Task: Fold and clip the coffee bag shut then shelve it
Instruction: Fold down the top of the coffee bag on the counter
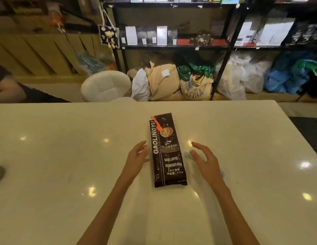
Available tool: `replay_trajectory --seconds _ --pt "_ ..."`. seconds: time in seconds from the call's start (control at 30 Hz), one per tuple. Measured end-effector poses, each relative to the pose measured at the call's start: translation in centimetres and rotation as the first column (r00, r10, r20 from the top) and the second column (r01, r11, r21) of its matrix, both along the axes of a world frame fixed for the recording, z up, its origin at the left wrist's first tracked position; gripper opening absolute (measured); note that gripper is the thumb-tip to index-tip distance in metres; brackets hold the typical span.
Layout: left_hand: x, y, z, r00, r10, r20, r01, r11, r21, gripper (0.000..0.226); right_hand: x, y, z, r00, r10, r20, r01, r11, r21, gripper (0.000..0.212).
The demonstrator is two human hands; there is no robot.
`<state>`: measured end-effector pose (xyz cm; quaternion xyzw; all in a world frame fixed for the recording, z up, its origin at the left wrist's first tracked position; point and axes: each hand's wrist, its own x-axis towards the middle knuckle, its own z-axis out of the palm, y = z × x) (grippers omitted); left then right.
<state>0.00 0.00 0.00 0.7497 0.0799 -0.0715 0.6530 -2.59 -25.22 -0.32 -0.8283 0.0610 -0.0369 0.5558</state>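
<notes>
A dark brown coffee bag (166, 151) with white lettering lies flat and lengthwise on the white table (65, 156), its top pointing away from me. My left hand (136, 159) hovers just left of the bag, fingers apart, holding nothing. My right hand (205, 161) hovers to the right of the bag, also spread and empty. A pale blue thing (187, 155), maybe a clip, lies on the table partly hidden under my right hand.
Beyond the table's far edge stand black metal shelves (172, 46) with bags and boxes, and sacks (195, 84) on the floor beneath. A white padded stool (105, 85) stands at the left. Another person's arm (9, 91) shows at the far left.
</notes>
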Motion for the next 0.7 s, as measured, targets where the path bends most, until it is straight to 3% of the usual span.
replay_trajectory --seconds 0.13,0.27,0.33,0.47,0.7 --pt "2.3 -2.2 0.4 0.988 -0.056 -0.141 0.04 0.992 -0.116 0.025 2.4 2.8 0.0 0.998 -0.024 -0.058 0.021 0.998 -0.061 0.033" --pt "3.2 -3.0 1.1 0.991 -0.021 -0.134 -0.007 0.978 -0.206 0.017 3.8 3.9 0.2 0.996 -0.059 -0.067 0.067 0.99 0.127 0.031" --pt "3.1 -3.0 2.1 0.997 -0.028 -0.068 0.011 0.972 -0.233 0.012 3.7 3.8 0.8 0.996 -0.084 -0.009 0.084 0.974 0.21 0.03" --pt "2.4 -2.7 5.0 0.978 -0.035 0.204 0.079 0.974 -0.212 0.008 2.8 3.4 2.9 0.983 -0.084 0.165 0.037 0.962 0.27 0.025" --pt "0.1 -1.6 6.9 0.939 -0.016 0.342 0.069 0.987 -0.143 0.025 0.6 2.4 4.7 0.944 -0.09 0.317 0.057 0.992 0.11 0.017"
